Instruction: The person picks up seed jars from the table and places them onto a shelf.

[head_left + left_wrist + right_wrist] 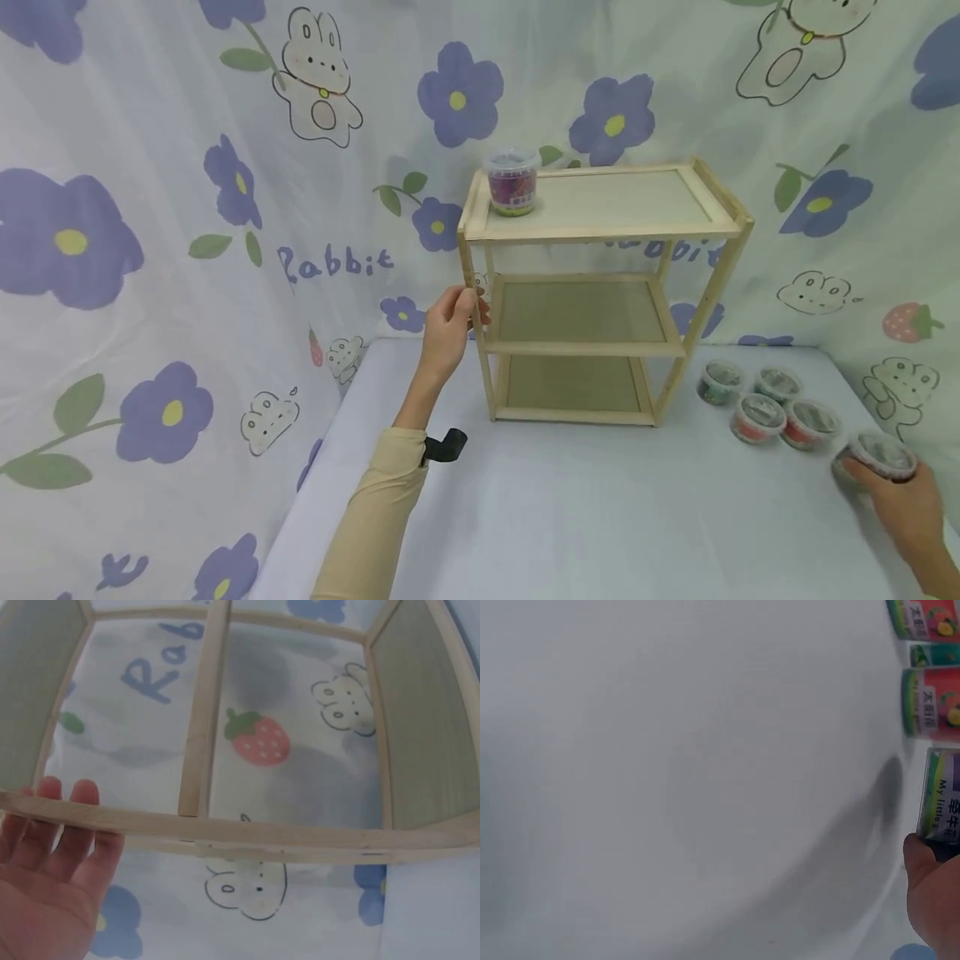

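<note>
A three-tier wooden shelf (pixel 592 346) stands on the white-covered table. My left hand (pixel 448 323) grips its left front post (pixel 471 275) between the top and middle tiers. In the left wrist view, the fingers (pixel 84 793) curl over the wooden bar (pixel 285 831). At the far right, my right hand (pixel 909 504) holds a clear-lidded plastic tub (pixel 883 454). The right wrist view shows this tub's purple label (pixel 946 796) with the thumb (pixel 919 855) against it. Another tub (pixel 513 183), with a purple label, sits at the left end of the top tier.
Several lidded tubs stand in a cluster right of the shelf, among them a green one (pixel 720 383) and a red one (pixel 757 418). A printed curtain (pixel 315 200) with flowers and rabbits hangs behind and beside the table (pixel 600 517).
</note>
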Available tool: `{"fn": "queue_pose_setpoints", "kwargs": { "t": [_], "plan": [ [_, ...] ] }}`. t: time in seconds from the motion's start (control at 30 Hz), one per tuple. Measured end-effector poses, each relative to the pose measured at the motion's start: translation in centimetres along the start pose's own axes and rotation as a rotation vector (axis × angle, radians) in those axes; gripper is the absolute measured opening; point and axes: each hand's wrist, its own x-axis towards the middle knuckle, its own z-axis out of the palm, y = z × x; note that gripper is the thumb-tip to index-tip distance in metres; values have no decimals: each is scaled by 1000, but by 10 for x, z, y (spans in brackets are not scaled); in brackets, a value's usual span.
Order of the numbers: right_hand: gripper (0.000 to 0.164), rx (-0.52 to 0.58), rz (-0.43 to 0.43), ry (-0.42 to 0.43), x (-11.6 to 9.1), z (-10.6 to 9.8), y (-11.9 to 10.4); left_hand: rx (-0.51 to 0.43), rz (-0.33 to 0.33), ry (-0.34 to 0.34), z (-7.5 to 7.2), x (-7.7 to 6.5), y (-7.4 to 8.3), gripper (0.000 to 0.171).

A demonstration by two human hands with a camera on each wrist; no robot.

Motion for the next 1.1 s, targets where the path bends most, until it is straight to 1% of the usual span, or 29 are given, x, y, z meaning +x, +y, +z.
{"fn": "queue_pose_setpoints", "kwargs": {
  "t": [0.13, 0.27, 0.33, 0.4, 0.5, 0.53, 0.63, 0.77, 0.87, 0.97, 1.1],
  "plan": [
    [86, 0, -84, 40, 4, -11, -19, 7, -5, -3, -1, 0, 1, 33],
    [82, -16, -172, 85, 12, -27, -47, -7, -3, 4, -1, 0, 2, 33],
    [80, -21, -213, 125, 16, -35, -64, -19, -3, 6, -1, 1, 2, 33],
    [80, 3, -243, 180, 20, -41, -84, -36, -5, 1, -1, 1, 2, 33],
    [79, 30, -284, 196, 24, -49, -118, -52, -9, -5, 0, 2, 1, 33],
    [79, 35, -299, 183, 25, -51, -131, -55, -9, -5, 1, 2, 1, 33],
    [77, 72, -351, 109, 24, -57, -171, -49, -7, -2, 1, 2, 0, 33],
    [76, 190, -467, 76, 17, -65, -230, -50, -6, 1, 2, 2, -1, 33],
    [76, 251, -551, 70, 5, -71, -275, -51, -10, 1, 2, 2, -1, 33],
    [75, 318, -619, 43, -9, -77, -315, -43, -16, 5, 2, 2, 0, 33],
    [71, 413, -697, -19, -29, -78, -358, -36, -18, 8, 2, 2, -1, 33]
  ]
}}
